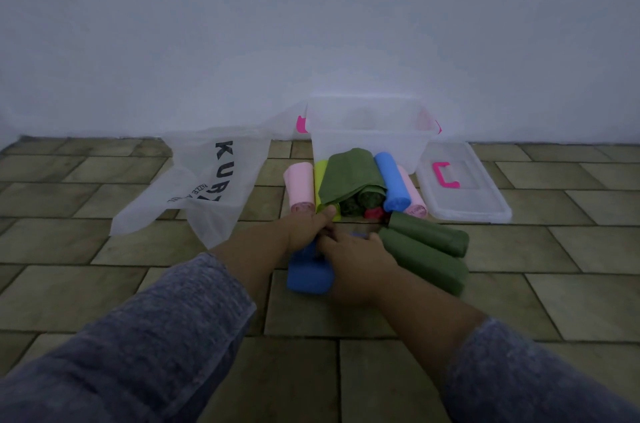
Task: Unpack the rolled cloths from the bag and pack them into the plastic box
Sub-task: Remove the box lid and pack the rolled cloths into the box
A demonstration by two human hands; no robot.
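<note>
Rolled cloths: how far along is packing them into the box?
Unpacking looks done: the bag lies flat, and the rolls lie on the floor before the plastic box. In hand: left hand and right hand grip a blue roll. Left: the packing; no roll clearly shows inside the box, and its lid lies beside it.

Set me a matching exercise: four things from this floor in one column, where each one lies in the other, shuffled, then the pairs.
Things:
1. bag
2. plastic box
3. lid
4. blue roll

Places:
a. nearest the camera, partly hidden by the left hand and right hand
b. lying flat, right of the plastic box
c. farthest back, behind the pile of rolls
d. spread flat, left of the pile of rolls

Pairs: 1-d, 2-c, 3-b, 4-a
</note>
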